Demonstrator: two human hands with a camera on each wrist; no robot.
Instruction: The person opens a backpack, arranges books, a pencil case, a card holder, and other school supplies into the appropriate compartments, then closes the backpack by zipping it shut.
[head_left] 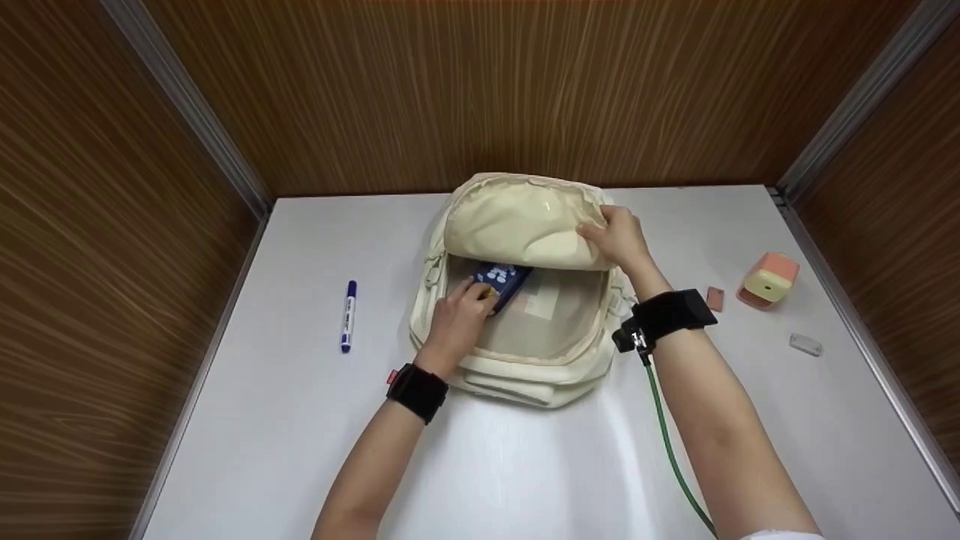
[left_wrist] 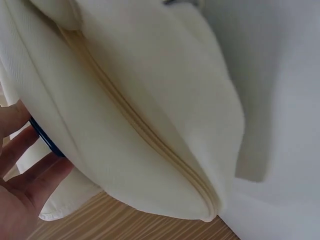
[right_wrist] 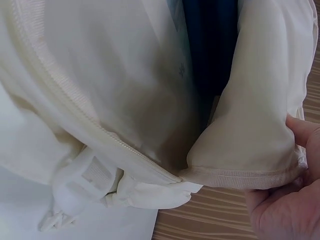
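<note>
A cream backpack (head_left: 540,367) lies unzipped on the table, its front flap (head_left: 517,225) folded back toward the far wall. My right hand (head_left: 622,240) pinches the flap's right edge, thumb on the lining; the right wrist view shows this hand (right_wrist: 290,200) at the flap's corner. Inside the opening, my left hand (head_left: 461,315) grips a dark blue case (head_left: 499,277) with a white print. A small yellow patch shows by its fingers. In the left wrist view only a dark blue edge (left_wrist: 46,137) appears between thumb and fingers. The flap hides the case's far end.
To the left lies a blue-capped white marker (head_left: 349,316). At right are a pink and yellow pencil sharpener (head_left: 770,279), a small pink block (head_left: 715,299) and a small grey piece (head_left: 806,344). Wood-grain walls (head_left: 480,90) enclose the white table (head_left: 285,420). A green cable (head_left: 671,442) trails from the right wrist.
</note>
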